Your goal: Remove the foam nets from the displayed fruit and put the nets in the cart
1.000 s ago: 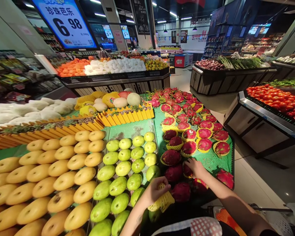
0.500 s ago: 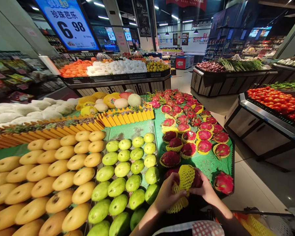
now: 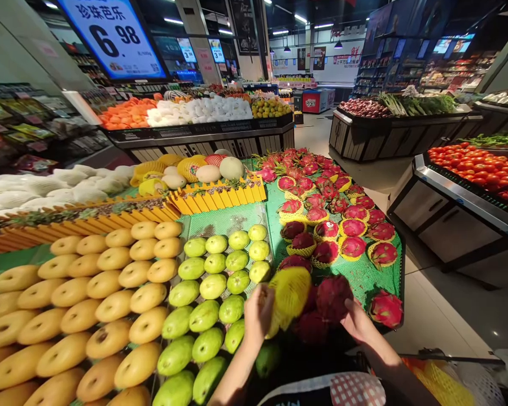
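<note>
My left hand (image 3: pixel 258 311) is closed on a yellow foam net sleeve (image 3: pixel 290 290), which is blurred by motion and hangs to the right of my fist. In my right hand (image 3: pixel 358 322) is a dark red dragon fruit (image 3: pixel 333 298), gripped from its right side with no net around it. The sleeve and this fruit are apart. More dragon fruits lie in shadow below and behind it, only partly seen. Beyond my hands, rows of dragon fruits (image 3: pixel 325 252) rest in yellow nets on the green mat (image 3: pixel 347 277).
Green guavas (image 3: pixel 215 263) stand in rows at my left, beside yellow-brown round fruits (image 3: pixel 104 310). A yellow picket edging (image 3: pixel 220 196) crosses behind them. One dragon fruit (image 3: pixel 386 308) sits at the stand's right corner. A tomato stand (image 3: pixel 474 169) is across the aisle.
My hands have moved apart. The yellow net sleeve has come away from the dragon fruit and gone left with my left hand, while the fruit stays in my right hand, now bare.
</note>
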Action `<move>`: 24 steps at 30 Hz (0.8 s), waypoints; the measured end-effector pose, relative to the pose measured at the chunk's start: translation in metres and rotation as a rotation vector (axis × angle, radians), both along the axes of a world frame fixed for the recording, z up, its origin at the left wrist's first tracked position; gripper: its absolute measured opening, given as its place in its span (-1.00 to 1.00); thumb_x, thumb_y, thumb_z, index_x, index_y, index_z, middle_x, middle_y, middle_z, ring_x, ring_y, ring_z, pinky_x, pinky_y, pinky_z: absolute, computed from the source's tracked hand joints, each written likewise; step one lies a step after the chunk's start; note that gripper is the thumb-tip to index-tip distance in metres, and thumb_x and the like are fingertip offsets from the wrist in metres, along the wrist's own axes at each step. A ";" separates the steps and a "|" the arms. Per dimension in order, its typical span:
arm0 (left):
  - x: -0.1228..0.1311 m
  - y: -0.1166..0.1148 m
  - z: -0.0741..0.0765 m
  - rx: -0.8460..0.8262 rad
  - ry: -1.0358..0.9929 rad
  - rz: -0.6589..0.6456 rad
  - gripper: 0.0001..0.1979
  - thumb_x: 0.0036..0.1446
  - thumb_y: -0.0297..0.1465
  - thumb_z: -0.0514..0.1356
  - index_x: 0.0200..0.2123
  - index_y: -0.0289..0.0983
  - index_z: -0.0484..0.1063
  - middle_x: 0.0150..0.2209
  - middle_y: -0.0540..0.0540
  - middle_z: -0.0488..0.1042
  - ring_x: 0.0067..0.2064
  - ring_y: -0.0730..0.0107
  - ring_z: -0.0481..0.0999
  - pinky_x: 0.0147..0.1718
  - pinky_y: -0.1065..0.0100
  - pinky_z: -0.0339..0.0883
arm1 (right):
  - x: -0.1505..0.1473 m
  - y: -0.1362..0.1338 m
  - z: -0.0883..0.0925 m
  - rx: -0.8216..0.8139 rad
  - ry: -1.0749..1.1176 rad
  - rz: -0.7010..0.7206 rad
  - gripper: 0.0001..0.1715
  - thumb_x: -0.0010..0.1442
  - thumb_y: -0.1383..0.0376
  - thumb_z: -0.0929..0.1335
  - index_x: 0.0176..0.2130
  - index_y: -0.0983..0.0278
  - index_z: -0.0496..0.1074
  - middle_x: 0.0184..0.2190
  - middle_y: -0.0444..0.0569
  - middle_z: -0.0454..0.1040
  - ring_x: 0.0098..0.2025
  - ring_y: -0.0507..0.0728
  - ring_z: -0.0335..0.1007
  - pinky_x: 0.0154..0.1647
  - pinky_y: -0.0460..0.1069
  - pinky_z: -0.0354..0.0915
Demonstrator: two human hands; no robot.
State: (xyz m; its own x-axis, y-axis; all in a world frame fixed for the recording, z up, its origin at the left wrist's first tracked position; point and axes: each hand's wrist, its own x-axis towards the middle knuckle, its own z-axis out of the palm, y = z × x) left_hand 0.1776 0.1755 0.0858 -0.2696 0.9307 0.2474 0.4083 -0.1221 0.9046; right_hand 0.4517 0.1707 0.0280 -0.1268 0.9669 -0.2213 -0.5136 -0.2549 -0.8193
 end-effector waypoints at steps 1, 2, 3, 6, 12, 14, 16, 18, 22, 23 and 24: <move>-0.010 0.001 0.003 0.033 -0.018 0.086 -0.55 0.32 0.03 0.20 -0.44 -0.18 0.35 -0.49 0.02 0.38 -0.42 0.27 0.37 -0.42 0.27 0.30 | 0.006 0.006 0.002 0.017 -0.049 -0.032 -0.31 0.00 -0.26 0.55 -0.05 0.09 0.56 -0.13 0.02 0.70 0.00 0.36 0.65 0.13 0.30 0.52; -0.021 0.002 0.006 0.073 -0.037 0.176 -0.55 0.30 0.04 0.22 -0.43 -0.18 0.35 -0.47 0.01 0.39 -0.40 0.26 0.39 -0.38 0.25 0.34 | 0.012 0.013 0.006 0.065 -0.156 -0.066 -0.30 0.03 -0.26 0.53 -0.01 0.09 0.55 -0.10 0.03 0.69 0.04 0.36 0.63 0.15 0.29 0.50; -0.031 0.003 0.010 0.113 -0.055 0.258 -0.55 0.28 0.05 0.24 -0.44 -0.18 0.36 -0.46 0.01 0.41 -0.38 0.25 0.41 -0.34 0.24 0.38 | 0.019 0.020 0.013 0.138 -0.314 -0.099 -0.28 0.03 -0.22 0.54 0.04 0.10 0.54 -0.03 0.05 0.67 0.10 0.37 0.60 0.21 0.29 0.47; -0.055 0.002 0.019 0.177 -0.077 0.399 -0.53 0.21 0.07 0.32 -0.43 -0.18 0.37 -0.46 0.03 0.43 -0.35 0.27 0.41 -0.30 0.22 0.41 | 0.034 0.044 0.032 0.362 -0.971 -0.077 -0.10 -0.06 0.06 0.62 0.23 0.12 0.46 0.23 0.10 0.53 0.27 0.42 0.46 0.31 0.30 0.38; -0.065 -0.002 0.022 0.207 -0.077 0.491 -0.50 0.15 0.09 0.36 -0.44 -0.20 0.35 -0.48 0.07 0.42 -0.38 0.32 0.41 -0.32 0.24 0.41 | 0.020 0.067 0.018 0.512 -1.782 0.392 -0.05 0.04 0.47 0.42 0.39 0.16 0.37 0.34 0.16 0.41 0.28 0.37 0.41 0.07 0.09 0.47; -0.066 -0.003 0.020 0.208 -0.053 0.502 -0.50 0.15 0.09 0.34 -0.44 -0.20 0.35 -0.48 0.06 0.42 -0.38 0.31 0.41 -0.33 0.24 0.42 | 0.015 0.071 0.006 0.525 -1.854 0.465 -0.01 0.01 0.54 0.40 0.40 0.19 0.37 0.37 0.18 0.38 0.27 0.35 0.42 0.06 0.07 0.46; -0.068 -0.004 0.018 0.208 -0.036 0.512 -0.49 0.12 0.11 0.33 -0.44 -0.21 0.36 -0.49 0.05 0.43 -0.39 0.30 0.42 -0.35 0.25 0.41 | 0.012 0.075 -0.002 0.516 -1.897 0.504 0.00 -0.01 0.57 0.39 0.39 0.21 0.38 0.35 0.19 0.40 0.24 0.34 0.44 0.05 0.07 0.46; -0.070 -0.004 0.017 0.212 -0.039 0.519 -0.47 0.11 0.13 0.34 -0.44 -0.22 0.38 -0.48 0.04 0.43 -0.39 0.31 0.42 -0.35 0.25 0.41 | 0.012 0.078 -0.006 0.511 -1.914 0.521 -0.02 0.01 0.58 0.38 0.39 0.22 0.38 0.32 0.19 0.43 0.21 0.33 0.45 0.02 0.06 0.46; -0.073 -0.005 0.016 0.221 -0.051 0.531 -0.42 0.11 0.19 0.34 -0.43 -0.24 0.39 -0.47 0.03 0.42 -0.38 0.33 0.40 -0.32 0.25 0.40 | 0.010 0.080 -0.009 0.507 -1.923 0.547 -0.05 -0.01 0.56 0.41 0.35 0.20 0.43 0.27 0.19 0.47 0.19 0.36 0.45 -0.04 0.06 0.46; -0.073 -0.005 0.016 0.221 -0.052 0.531 -0.40 0.11 0.21 0.33 -0.43 -0.24 0.39 -0.47 0.03 0.42 -0.38 0.33 0.40 -0.32 0.24 0.40 | 0.010 0.080 -0.010 0.506 -1.923 0.553 -0.05 -0.03 0.55 0.43 0.34 0.20 0.43 0.26 0.19 0.47 0.18 0.37 0.45 -0.05 0.06 0.46; -0.072 -0.005 0.015 0.220 -0.052 0.532 -0.39 0.10 0.22 0.34 -0.43 -0.23 0.38 -0.47 0.03 0.42 -0.37 0.32 0.40 -0.32 0.23 0.40 | 0.010 0.079 -0.010 0.506 -1.922 0.558 -0.04 -0.03 0.54 0.44 0.34 0.20 0.43 0.25 0.19 0.48 0.17 0.38 0.45 -0.06 0.06 0.46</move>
